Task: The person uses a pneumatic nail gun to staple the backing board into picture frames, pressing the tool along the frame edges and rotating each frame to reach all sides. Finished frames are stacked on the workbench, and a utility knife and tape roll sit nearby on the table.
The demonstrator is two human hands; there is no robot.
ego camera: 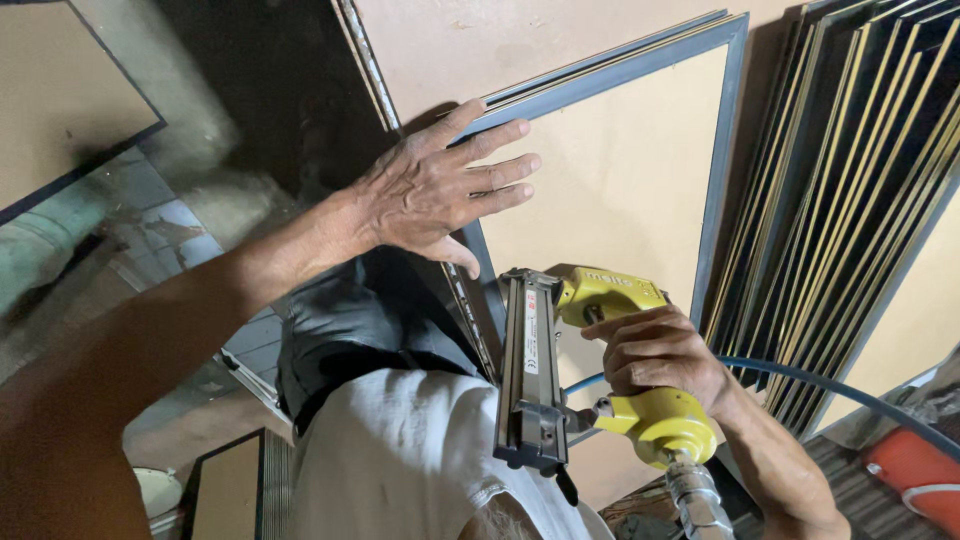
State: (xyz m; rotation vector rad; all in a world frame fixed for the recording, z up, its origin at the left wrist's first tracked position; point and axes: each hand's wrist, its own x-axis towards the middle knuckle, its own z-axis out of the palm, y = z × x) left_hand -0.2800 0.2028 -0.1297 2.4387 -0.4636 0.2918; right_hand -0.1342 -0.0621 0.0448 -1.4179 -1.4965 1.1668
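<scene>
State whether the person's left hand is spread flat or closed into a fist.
Spread flat: the left hand lies open, fingers extended, on the framed board.

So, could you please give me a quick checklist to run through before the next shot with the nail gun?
1. Right hand grips the yellow nail gun firmly: ok.
2. Left hand flat on the picture frame, holding it: ok.
3. Left fingers clear of the gun's nose: ok, they are apart.
4. Nose seated on the frame edge: cannot tell, hidden.
5. Blue air hose connected and unkinked: ok as far as it shows.
6. Stacked frames leaning steadily: cannot tell.
</scene>
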